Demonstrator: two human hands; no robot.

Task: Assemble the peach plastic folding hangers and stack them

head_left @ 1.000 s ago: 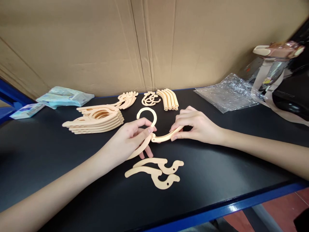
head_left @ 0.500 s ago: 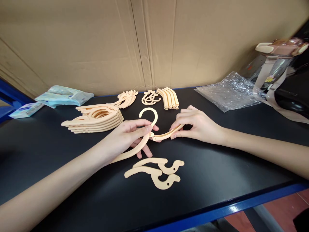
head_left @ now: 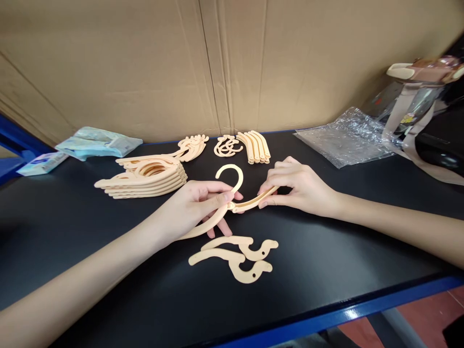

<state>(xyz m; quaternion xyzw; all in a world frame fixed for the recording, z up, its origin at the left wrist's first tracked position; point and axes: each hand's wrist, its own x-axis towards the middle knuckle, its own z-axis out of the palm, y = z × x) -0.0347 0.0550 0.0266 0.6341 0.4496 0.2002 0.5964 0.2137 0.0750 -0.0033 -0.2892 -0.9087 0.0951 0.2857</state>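
My left hand (head_left: 195, 208) is closed around the left arm of a beige plastic hanger (head_left: 232, 193), thumb and fingers pinching near its middle joint. Its round hook rises just above my fingertips. My right hand (head_left: 297, 186) pinches the right arm of the same hanger. The hanger is held just above the black table (head_left: 326, 270). Two loose beige hanger arms (head_left: 235, 256) lie flat on the table just in front of my hands.
A stack of finished hangers (head_left: 145, 176) lies behind my left hand. Further back lie hooks (head_left: 225, 145) and bundles of arms (head_left: 255, 145). Blue packets (head_left: 97, 142) rest far left, crumpled clear plastic (head_left: 344, 137) and a strapped bottle (head_left: 416, 92) far right. Cardboard stands behind.
Both hands stay on the hanger; its left arm has swung outward from my left hand, and the hook has shifted slightly to the right.
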